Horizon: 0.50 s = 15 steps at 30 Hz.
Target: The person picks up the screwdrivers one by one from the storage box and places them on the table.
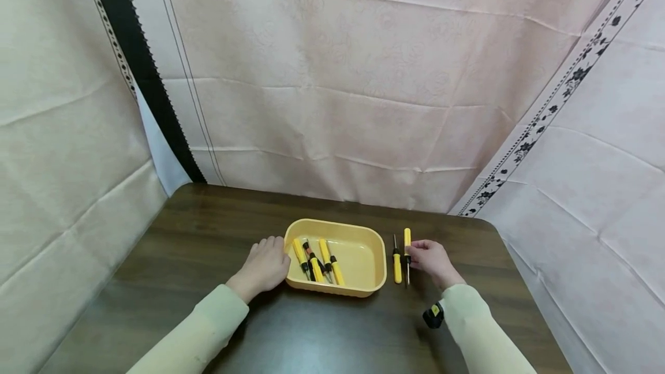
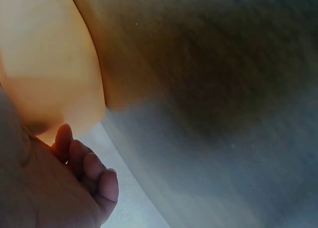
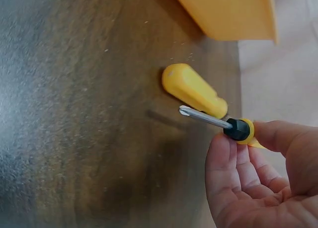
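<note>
My left hand holds the left rim of a yellow plastic tray, its thumb at the edge; in the left wrist view its fingers curl beside the tray wall. Right of the tray, my right hand pinches a screwdriver by its yellow and black handle. Its cross-shaped tip points back towards me, above the table. Between this hand and the tray lies another yellow-handled screwdriver, shaft pointing away. Several screwdrivers lie inside the tray's left half.
A dark wooden table with rounded far corners carries everything. Pale cloth hangs behind it and at both sides. A small black device sits at my right wrist.
</note>
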Each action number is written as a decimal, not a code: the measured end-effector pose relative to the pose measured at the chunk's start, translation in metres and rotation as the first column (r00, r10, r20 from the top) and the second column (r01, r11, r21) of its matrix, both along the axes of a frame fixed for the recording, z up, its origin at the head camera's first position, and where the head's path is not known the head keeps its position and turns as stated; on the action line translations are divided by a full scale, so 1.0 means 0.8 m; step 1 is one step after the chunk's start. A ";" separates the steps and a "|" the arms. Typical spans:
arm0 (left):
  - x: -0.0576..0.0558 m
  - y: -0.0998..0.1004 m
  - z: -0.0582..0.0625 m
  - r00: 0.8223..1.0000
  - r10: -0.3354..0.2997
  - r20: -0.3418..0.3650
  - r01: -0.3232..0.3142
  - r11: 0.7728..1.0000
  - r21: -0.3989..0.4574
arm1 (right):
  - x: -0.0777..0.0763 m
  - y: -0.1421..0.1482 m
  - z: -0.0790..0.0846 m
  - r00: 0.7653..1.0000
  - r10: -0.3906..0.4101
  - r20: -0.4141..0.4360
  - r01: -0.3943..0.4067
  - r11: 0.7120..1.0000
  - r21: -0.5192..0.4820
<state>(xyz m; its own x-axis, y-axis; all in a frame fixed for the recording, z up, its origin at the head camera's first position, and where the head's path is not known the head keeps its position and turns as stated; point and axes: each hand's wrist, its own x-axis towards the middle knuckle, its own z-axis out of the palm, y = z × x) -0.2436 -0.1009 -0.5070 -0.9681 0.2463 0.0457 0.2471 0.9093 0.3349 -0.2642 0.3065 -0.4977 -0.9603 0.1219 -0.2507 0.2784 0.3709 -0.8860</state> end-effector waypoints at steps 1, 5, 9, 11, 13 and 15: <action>0.000 0.000 0.000 1.000 0.000 0.003 0.000 1.000 0.000 | -0.001 0.000 -0.003 1.000 -0.003 0.007 0.003 1.000 0.009; 0.000 0.000 -0.002 1.000 -0.001 0.010 0.001 1.000 -0.001 | -0.003 -0.002 -0.012 1.000 -0.007 0.017 0.006 0.999 0.047; 0.000 -0.001 -0.002 1.000 0.004 0.011 -0.004 1.000 0.007 | -0.006 -0.007 -0.014 1.000 -0.012 0.005 0.011 0.997 0.077; 0.001 -0.001 -0.002 1.000 0.004 0.013 -0.004 1.000 0.010 | -0.007 -0.009 -0.015 1.000 -0.012 0.004 0.012 0.995 0.102; 0.001 0.000 -0.001 1.000 0.005 0.016 -0.006 1.000 0.011 | -0.008 -0.010 -0.015 1.000 -0.015 0.003 0.014 0.992 0.124; 0.002 0.000 0.000 1.000 0.005 0.016 -0.005 1.000 0.011 | -0.009 -0.011 -0.017 1.000 -0.011 -0.003 0.012 0.991 0.132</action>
